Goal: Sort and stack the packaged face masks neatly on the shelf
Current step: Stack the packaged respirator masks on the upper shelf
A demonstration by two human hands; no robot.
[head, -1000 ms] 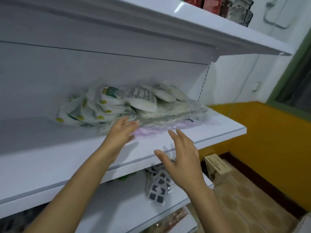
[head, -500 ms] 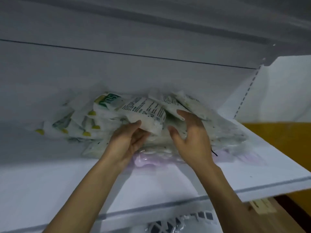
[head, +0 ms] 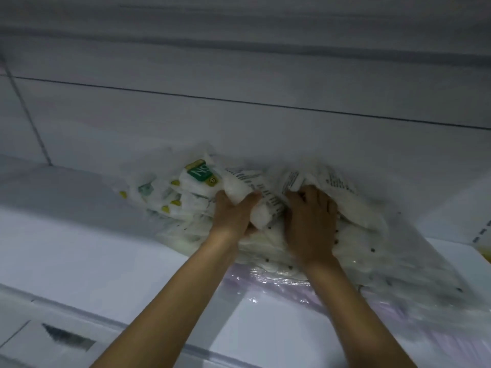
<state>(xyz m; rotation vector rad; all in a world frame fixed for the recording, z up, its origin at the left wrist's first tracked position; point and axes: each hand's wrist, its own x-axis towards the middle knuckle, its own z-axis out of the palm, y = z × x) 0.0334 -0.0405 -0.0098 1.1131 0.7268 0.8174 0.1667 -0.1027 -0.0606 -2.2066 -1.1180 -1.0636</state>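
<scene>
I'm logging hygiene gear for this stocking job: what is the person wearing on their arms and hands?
Nothing visible. The left forearm and right forearm are bare to the frame edge, no sleeves. The left hand and right hand show no gloves, rings, watch or bracelet in the head view.

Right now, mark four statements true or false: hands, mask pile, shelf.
1. The left hand and right hand both touch the pile of packaged face masks. True.
2. The left hand is empty. False: it grips a white packet with black print.
3. The pile lies on the floor. False: it lies on the white shelf.
4. A green-labelled packet sits at the pile's left side. True.
</scene>
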